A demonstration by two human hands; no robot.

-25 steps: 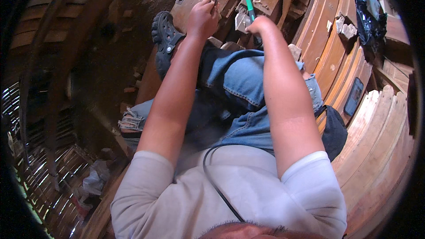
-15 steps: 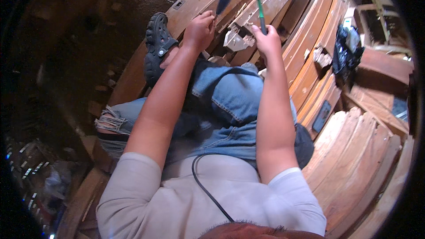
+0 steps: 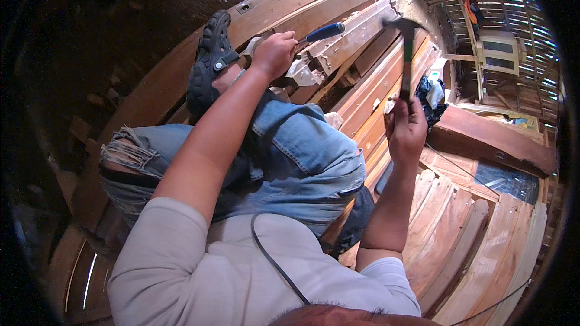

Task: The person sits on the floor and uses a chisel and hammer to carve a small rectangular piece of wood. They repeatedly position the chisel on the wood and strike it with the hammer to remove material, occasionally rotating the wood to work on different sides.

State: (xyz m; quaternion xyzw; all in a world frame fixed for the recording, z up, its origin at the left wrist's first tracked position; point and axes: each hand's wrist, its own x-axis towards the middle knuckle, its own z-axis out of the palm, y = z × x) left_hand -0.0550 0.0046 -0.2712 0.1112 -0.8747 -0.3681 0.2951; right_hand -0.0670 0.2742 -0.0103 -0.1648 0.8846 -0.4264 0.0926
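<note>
My left hand (image 3: pixel 275 55) is closed around the metal shank of a chisel (image 3: pixel 326 32). Its blue and black handle leans up to the right, and the blade end is hidden by my fingers and the wood. Under it lies a notched wooden beam (image 3: pixel 345 41) with pale, splintered cuts. My right hand (image 3: pixel 408 127) grips a claw hammer (image 3: pixel 407 54) by its dark and green handle, raised well to the right of the chisel. The hammer's head is up and apart from the chisel.
Long reddish planks (image 3: pixel 377 93) lie side by side beneath me. My clog (image 3: pixel 211 63) rests on them at the left. A black plastic bag (image 3: pixel 434 99) sits beyond my right hand. More boards (image 3: pixel 447 229) spread at the right, near a slatted wall (image 3: pixel 531 42).
My right hand has swung the hammer to the right and away from the chisel. The chisel's handle has tipped from nearly upright to a lower slant rightward. The view has shifted.
</note>
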